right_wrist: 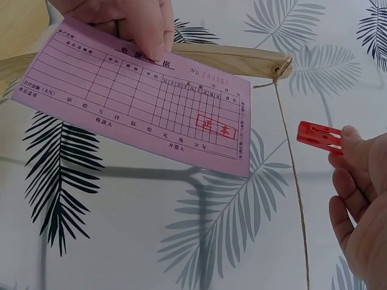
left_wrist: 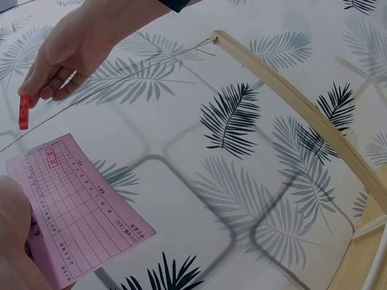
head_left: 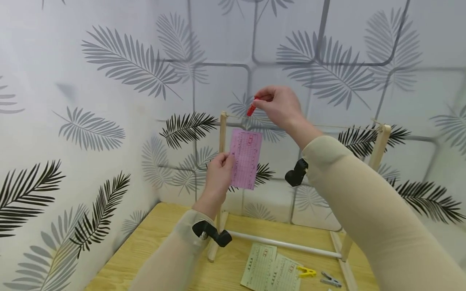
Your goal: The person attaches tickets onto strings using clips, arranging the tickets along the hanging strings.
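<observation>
Pink paper (head_left: 247,161), pinched by one edge in my left hand (head_left: 219,174), could sag, dodging the red clip (head_left: 251,110) my right hand (head_left: 283,107) pinches.

Looks indoor, whether home or studio unclear, judging by white, black-and-grey leaf-printed wall covering (head_left: 218,89) from nine to three o'clock and a yellow wood-grain worktop (head_left: 225,270) at six.

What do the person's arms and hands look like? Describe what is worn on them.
The left sleeve and right sleeve are long, plain and cream-coloured. A small black device sits at each wrist. The left hand and right hand wear no gloves.
</observation>
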The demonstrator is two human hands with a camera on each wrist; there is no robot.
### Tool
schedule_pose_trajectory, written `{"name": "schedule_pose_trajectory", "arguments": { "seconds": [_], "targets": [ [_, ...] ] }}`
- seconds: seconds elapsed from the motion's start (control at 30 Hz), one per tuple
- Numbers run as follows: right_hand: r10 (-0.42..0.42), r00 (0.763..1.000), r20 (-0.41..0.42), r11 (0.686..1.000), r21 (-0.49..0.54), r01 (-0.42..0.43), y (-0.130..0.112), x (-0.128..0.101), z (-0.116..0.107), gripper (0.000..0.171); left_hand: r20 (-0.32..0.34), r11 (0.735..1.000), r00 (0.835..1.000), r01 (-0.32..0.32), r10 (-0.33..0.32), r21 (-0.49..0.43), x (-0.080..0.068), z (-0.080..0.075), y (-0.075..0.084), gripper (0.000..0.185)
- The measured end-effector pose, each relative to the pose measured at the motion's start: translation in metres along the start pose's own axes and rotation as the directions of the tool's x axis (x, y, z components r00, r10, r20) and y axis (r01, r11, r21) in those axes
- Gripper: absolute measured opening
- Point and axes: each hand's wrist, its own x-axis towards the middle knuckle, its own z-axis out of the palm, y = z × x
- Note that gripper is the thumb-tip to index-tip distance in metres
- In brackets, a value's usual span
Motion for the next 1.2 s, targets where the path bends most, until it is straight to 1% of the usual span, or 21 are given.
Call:
{"name": "schedule_pose_trajectory", "arguments": {
  "seconds": [0.1, 0.3, 0.47, 0.57, 0.7, 0.83, 0.93, 1.2],
  "targets": [
    [-0.009, 1.000, -0.005, 1.000, -0.010, 0.009, -0.001, 0.002, 0.004, 0.024, -0.008, 1.000, 1.000, -0.022, 0.022, 0.014, 0.000, 0.002, -0.001, 0.029],
    [-0.008, 1.000, 0.020, 0.999, -0.049, 0.009, -0.002, 0.005, 0.012, 0.025, -0.050, 0.998, 0.997, -0.049, 0.051, 0.044, 0.002, 0.007, -0.003, 0.027],
    [0.005, 0.999, 0.040, 0.997, -0.079, -0.002, -0.004, 0.008, 0.011, 0.028, -0.086, 0.996, 0.994, -0.057, 0.063, 0.067, 0.005, 0.011, -0.001, 0.025],
    [0.006, 0.999, 0.054, 0.996, -0.089, -0.001, -0.005, 0.010, 0.012, 0.030, -0.099, 0.997, 0.993, -0.056, 0.062, 0.062, 0.008, 0.012, -0.001, 0.024],
    [0.009, 0.998, 0.060, 0.996, -0.086, -0.004, -0.004, 0.013, 0.013, 0.030, -0.099, 0.997, 0.993, -0.058, 0.062, 0.044, 0.011, 0.013, -0.001, 0.024],
    [0.011, 0.998, 0.065, 0.997, -0.075, -0.006, -0.006, 0.012, 0.014, 0.029, -0.100, 0.998, 0.993, -0.052, 0.056, 0.045, 0.010, 0.013, 0.000, 0.023],
    [0.007, 0.997, 0.072, 0.996, -0.084, -0.001, -0.008, 0.011, 0.013, 0.028, -0.094, 0.998, 0.994, -0.052, 0.056, 0.046, 0.009, 0.013, 0.002, 0.024],
    [0.015, 0.994, 0.112, 0.994, -0.110, -0.003, -0.006, 0.012, 0.016, 0.025, -0.076, 0.998, 0.995, -0.062, 0.063, 0.013, 0.010, 0.012, 0.000, 0.025]
  ]
}}
